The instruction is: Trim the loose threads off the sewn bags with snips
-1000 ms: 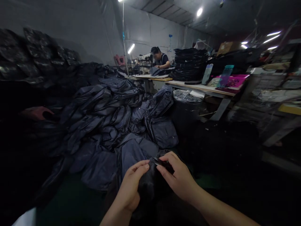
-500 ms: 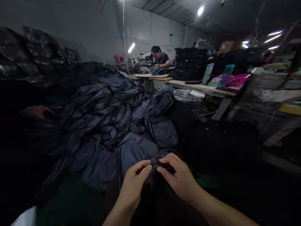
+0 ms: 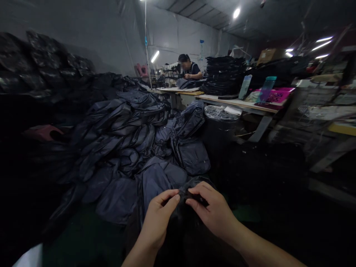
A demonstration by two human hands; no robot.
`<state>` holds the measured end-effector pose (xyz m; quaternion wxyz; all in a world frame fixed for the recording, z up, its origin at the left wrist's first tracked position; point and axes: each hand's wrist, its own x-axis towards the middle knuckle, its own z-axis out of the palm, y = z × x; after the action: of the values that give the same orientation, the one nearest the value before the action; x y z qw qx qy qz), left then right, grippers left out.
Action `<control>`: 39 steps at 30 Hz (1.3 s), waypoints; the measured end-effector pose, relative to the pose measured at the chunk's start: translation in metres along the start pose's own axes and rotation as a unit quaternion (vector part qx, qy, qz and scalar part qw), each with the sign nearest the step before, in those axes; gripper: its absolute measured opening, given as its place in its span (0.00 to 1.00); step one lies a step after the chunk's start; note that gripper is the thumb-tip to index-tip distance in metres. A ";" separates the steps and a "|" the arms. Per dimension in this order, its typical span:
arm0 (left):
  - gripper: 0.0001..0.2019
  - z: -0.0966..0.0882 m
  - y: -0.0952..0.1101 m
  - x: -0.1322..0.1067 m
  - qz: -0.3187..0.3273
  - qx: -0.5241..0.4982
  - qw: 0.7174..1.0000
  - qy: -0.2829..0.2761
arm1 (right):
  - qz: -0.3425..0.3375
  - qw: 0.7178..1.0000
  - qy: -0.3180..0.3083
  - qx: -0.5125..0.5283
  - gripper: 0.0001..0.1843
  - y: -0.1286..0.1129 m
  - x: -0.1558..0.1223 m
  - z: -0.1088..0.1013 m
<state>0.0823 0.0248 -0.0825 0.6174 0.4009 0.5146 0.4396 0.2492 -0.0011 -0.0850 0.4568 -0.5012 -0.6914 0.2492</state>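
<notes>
My left hand (image 3: 161, 213) pinches dark fabric (image 3: 183, 193) between thumb and forefinger, low in the middle of the head view. Just to its right, my right hand (image 3: 210, 207) pinches the same dark fabric, thumb and fingers curled. A small gap separates the fingertips of the two hands. The lower part of the fabric is lost in shadow, so I cannot tell its full shape. Right beyond my hands lies a heap of dark blue fabric bags (image 3: 155, 178), crumpled and overlapping. One bag with a zipped front (image 3: 193, 155) leans at the heap's right side.
A co-worker (image 3: 191, 70) sits at a sewing machine at the back. The long table (image 3: 247, 104) carries a tall stack of dark pieces (image 3: 224, 76), two bottles and a pink basket (image 3: 280, 95). Below stands a plastic-lined bin (image 3: 222, 113). At left is a pinkish stool (image 3: 43, 132).
My hands keep their pinch on the fabric, almost unmoved. The co-worker's head and arm have shifted slightly. The view has drifted a little.
</notes>
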 end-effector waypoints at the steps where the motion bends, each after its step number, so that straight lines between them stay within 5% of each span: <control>1: 0.15 0.000 -0.001 0.000 0.004 0.006 1.000 -0.002 | 0.003 1.000 0.000 0.000 0.07 0.000 0.000 0.000; 20: 0.11 -0.001 0.008 -0.006 0.120 0.176 0.969 -0.124 | 0.110 0.986 0.002 0.126 0.05 0.000 0.007 0.004; 27: 0.15 0.000 0.000 -0.006 0.012 0.037 0.991 -0.125 | 0.237 0.919 0.006 0.314 0.11 0.003 0.007 0.008; 30: 0.17 -0.002 -0.002 -0.004 -0.022 -0.012 0.994 -0.109 | 0.166 0.942 0.008 0.290 0.11 0.001 0.005 0.004; 35: 0.14 0.001 0.002 -0.006 0.006 -0.019 0.995 -0.100 | -0.038 0.994 -0.027 0.103 0.16 0.001 0.008 -0.001; 39: 0.13 0.003 0.008 -0.008 0.031 0.027 0.994 -0.102 | -0.053 0.998 -0.015 0.039 0.20 0.000 0.020 -0.008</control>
<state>0.0835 0.0194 -0.0724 0.6415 0.4765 0.4478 0.4012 0.2544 0.0166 -0.0735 0.4784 -0.4420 -0.7132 0.2592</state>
